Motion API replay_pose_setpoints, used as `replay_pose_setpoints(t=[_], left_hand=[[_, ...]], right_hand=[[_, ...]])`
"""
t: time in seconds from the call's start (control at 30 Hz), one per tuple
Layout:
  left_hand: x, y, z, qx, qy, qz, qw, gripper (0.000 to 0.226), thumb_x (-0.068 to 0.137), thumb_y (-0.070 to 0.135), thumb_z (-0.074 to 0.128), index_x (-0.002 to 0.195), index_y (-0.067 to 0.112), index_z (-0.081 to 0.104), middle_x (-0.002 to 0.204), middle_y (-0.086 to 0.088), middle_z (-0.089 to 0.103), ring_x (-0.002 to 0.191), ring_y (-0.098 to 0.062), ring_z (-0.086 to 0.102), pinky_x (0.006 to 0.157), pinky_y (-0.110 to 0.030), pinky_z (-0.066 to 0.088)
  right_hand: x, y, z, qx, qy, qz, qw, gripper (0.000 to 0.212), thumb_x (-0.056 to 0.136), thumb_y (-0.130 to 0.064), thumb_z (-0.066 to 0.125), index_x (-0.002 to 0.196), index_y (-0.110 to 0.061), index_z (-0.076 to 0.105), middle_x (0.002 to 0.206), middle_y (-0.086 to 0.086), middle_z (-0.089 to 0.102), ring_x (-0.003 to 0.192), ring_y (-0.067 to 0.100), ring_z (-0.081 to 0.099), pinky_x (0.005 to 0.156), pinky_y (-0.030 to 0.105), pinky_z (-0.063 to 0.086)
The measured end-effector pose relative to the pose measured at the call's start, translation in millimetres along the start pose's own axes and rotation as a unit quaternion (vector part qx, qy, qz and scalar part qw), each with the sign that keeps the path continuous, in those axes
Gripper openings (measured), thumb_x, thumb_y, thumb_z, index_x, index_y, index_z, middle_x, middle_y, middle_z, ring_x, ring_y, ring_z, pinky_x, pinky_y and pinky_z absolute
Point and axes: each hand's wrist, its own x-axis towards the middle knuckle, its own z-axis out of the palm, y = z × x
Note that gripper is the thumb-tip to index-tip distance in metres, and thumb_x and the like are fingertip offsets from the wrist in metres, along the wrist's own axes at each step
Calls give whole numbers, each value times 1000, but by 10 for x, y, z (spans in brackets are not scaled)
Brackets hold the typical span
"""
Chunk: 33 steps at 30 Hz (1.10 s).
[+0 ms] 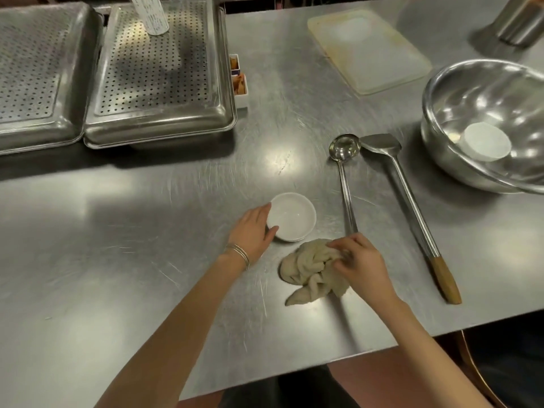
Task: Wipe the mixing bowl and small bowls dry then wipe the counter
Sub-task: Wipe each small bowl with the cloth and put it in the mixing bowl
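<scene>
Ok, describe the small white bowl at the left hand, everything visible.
The small white bowl is round, shallow and glossy, like ceramic or plastic. It stands upright and empty on the steel counter; faint glints inside, wet or dry I cannot tell. The left hand holds its left side, fingers at the far rim, thumb at the near rim. The crumpled cloth lies just beside its near edge; the ladle lies apart to its right.

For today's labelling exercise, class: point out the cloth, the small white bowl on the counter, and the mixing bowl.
cloth (306, 269), head view, on its crumpled middle.
small white bowl (294, 214), head view, on its inner bottom.
mixing bowl (477, 92), head view, on its bare inner wall.
</scene>
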Motion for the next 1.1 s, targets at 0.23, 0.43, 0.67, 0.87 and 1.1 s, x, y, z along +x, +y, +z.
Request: replay_pose_setpoints(t=[0.23,0.43,0.67,0.87,1.1], left_hand=[[217,132,96,-115,18,-110,987,55,86,11,56,136,5,35,130,-16,44,113,-32,49,90,-36,42],[118,188,119,-247,65,-149,955,41,79,-8,52,119,3,44,113,-17,54,99,-31,54,76,-33,46],[-486,252,-42,-377,144,-172,899,48,78,-12,49,120,8,38,96,7,50,86,-15,51,66,-20,45],[-998,307,-68,-484,141,-130,854,59,68,0,55,118,31,44,122,5,50,111,-10,50,90,-16,45],[-1370,226,23,-528,188,-186,807,66,72,-18,57,111,34,47,119,11,52,116,-25,50,81,-18,51]], right_hand=[[94,197,153,49,-54,53,996,47,80,-18,70,124,-8,56,108,0,51,97,16,52,85,10,35],[69,118,236,-9,-42,18,999,20,78,-13,68,96,-8,62,90,0,55,77,18,54,67,23,37],[-55,-232,-250,143,-42,-42,988,19,76,-12,75,90,-21,65,89,-8,58,83,1,54,71,9,39],[-52,-848,-113,212,82,-78,971,19,73,-9,76,84,-23,69,87,-8,63,84,1,58,75,8,41],[-196,-492,329,156,26,-65,985,7,81,-17,70,84,-22,68,86,-15,57,82,3,58,76,15,44]])
